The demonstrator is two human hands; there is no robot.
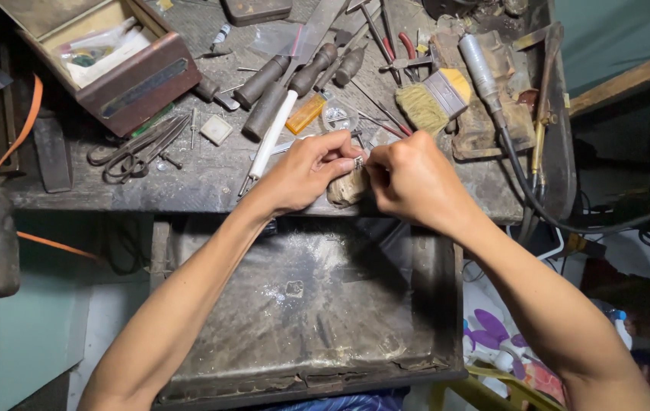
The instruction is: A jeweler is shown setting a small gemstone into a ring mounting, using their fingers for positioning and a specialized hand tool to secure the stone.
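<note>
Both hands meet over a worn workbench (210,179). Left hand (306,171) pinches a small metal ring (357,162); right hand (408,179) is curled tightly beside it, fingertips touching the ring.

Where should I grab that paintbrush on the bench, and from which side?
Grip the paintbrush by its metal band and the short yellow handle at its upper right end, coming from above. It lies flat with the bristles pointing lower left toward the right hand, so that end stays soft and gives no hold. The cable tool lies close beside the handle, so the approach from the right looks cramped.
</note>
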